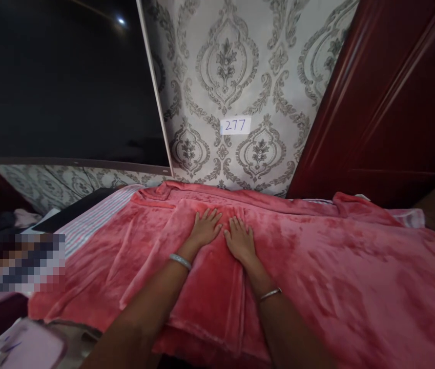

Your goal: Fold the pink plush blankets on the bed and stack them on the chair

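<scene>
A plush red-pink garment (209,287), partly folded over itself in the middle, lies spread over a wide surface. My left hand (205,228) rests flat on its upper middle part, fingers spread. Just to the right, my right hand (240,240) presses palm down on the same fabric, close to a fold line, with its fingers apart. Neither hand grasps anything. A bangle circles each wrist. The garment's far edge is bunched into a rolled ridge, and its wide right part lies flat. I cannot tell whether it is a robe or another piece of clothing.
Striped cloth (98,218) shows under the garment at the left. Behind stand a large dark television screen (67,82) and a patterned wall with a paper label (235,125) reading 277. A dark red wooden panel (386,102) rises at right. A pink case-like object (35,343) lies lower left.
</scene>
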Demonstrator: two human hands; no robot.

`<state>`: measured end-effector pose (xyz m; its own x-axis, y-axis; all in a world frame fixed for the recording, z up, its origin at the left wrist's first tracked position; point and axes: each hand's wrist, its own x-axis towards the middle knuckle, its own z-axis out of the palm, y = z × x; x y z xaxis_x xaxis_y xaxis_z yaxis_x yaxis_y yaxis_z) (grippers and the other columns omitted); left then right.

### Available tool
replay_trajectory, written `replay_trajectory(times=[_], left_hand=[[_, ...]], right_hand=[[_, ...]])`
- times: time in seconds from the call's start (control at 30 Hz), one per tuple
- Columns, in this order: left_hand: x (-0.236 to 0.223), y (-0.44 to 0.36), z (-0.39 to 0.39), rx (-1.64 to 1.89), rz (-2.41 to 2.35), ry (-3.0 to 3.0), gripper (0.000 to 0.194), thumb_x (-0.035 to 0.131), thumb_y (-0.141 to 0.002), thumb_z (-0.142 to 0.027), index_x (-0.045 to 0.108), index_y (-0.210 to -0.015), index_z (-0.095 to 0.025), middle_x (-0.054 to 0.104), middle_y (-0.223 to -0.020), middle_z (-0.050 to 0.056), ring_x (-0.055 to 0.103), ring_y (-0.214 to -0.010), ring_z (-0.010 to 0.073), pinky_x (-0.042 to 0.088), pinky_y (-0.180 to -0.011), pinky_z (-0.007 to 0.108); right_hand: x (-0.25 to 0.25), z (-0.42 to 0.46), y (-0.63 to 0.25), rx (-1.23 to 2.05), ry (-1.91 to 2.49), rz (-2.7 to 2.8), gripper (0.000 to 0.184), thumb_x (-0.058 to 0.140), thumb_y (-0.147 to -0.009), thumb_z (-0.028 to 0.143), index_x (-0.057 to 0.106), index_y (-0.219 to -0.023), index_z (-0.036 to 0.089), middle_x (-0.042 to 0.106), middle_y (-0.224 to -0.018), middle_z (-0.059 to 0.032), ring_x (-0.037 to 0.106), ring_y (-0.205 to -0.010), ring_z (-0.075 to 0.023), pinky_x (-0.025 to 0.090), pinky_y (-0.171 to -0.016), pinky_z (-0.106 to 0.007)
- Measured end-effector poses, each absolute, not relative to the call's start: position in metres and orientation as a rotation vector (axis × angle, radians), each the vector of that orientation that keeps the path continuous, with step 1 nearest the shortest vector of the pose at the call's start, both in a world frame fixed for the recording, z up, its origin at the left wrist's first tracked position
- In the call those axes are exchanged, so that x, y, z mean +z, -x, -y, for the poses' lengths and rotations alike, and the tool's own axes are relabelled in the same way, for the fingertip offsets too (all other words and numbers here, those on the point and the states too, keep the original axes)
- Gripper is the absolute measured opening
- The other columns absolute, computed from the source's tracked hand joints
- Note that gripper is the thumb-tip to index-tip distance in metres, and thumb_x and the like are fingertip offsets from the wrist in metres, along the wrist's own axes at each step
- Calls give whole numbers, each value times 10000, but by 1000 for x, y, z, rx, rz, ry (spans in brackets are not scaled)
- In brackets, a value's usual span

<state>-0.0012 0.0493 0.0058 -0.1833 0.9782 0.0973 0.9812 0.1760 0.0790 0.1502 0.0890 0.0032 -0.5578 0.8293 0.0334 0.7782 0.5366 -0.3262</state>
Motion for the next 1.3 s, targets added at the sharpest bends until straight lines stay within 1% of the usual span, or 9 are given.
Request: replay_trajectory(times=[0.27, 0.37, 0.47, 0.6, 0.8, 0.9, 1.07, 1.2, 1.3], left_hand=[[7, 0, -51, -222, 2344, 1975, 550, 331, -1037, -434, 410, -1555, -268, 343, -1656, 61, 267, -1542, 307, 198, -1234, 646], [7, 0, -51, -230, 2333, 1972, 541, 351, -1033, -424, 424, -1549, -277, 355, -1649, 67, 284, -1535, 312, 209, -1231, 647], [8, 0, -50, -248, 2333, 1964, 537, 354, -1032, -414, 430, -1547, -282, 356, -1648, 72, 289, -1533, 317, 209, -1231, 649], [8, 0, -49, -264, 2335, 1988, 541, 346, -1033, -421, 430, -1545, -268, 359, -1645, 71, 278, -1539, 315, 191, -1234, 656], [2, 0, -49, -343, 2359, 1950, 544, 361, -1024, -419, 439, -1537, -255, 355, -1649, 67, 275, -1542, 293, 193, -1247, 619], [2, 0, -51, -373, 2387, 1913, 583, 373, -1016, -437, 390, -1563, -233, 320, -1664, 91, 239, -1556, 284, 194, -1252, 601], [17, 0, -62, -287, 2482, 1999, 589, 341, -1022, -446, 376, -1568, -228, 270, -1681, 112, 217, -1560, 312, 164, -1227, 677], [19, -3, -70, -300, 2393, 2085, 569, 303, -1034, -429, 371, -1570, -249, 320, -1665, 86, 233, -1556, 290, 140, -1239, 665], [11, -4, -71, -297, 2393, 2103, 566, 268, -1040, -435, 371, -1571, -267, 308, -1672, 62, 219, -1561, 281, 127, -1242, 663]], right_hand=[[11, -92, -151, 469, 1376, 2567, 588, 292, -1038, 307, 316, -1597, 128, 263, -1675, -95, 201, -1554, -232, 197, -1239, -526], [23, -100, -142, 413, 1355, 2519, 577, 281, -1031, 268, 339, -1588, 132, 283, -1670, -91, 192, -1555, -241, 209, -1236, -519], [30, -113, -130, 320, 1274, 2518, 563, 285, -1037, 277, 364, -1579, 147, 308, -1662, -88, 175, -1558, -243, 179, -1245, -515], [15, -130, -124, 298, 1370, 2537, 550, 304, -1042, 306, 398, -1556, 137, 355, -1638, -115, 235, -1538, -256, 185, -1236, -534], [-8, -137, -127, 240, 1424, 2534, 569, 277, -1048, 336, 394, -1553, 101, 338, -1643, -129, 229, -1542, -260, 207, -1233, -520], [-10, -138, -128, 229, 1410, 2529, 561, 279, -1048, 339, 408, -1549, 122, 360, -1634, -128, 240, -1537, -265, 216, -1227, -520], [-13, -140, -128, 206, 1400, 2550, 566, 280, -1043, 332, 398, -1553, 120, 358, -1634, -131, 247, -1534, -270, 224, -1221, -534], [-16, -141, -128, 178, 1397, 2574, 579, 274, -1041, 330, 386, -1554, 87, 341, -1641, -137, 239, -1536, -271, 231, -1219, -535], [-16, -142, -128, 162, 1396, 2591, 583, 288, -1037, 329, 372, -1562, 88, 327, -1648, -130, 231, -1538, -271, 216, -1225, -529]])
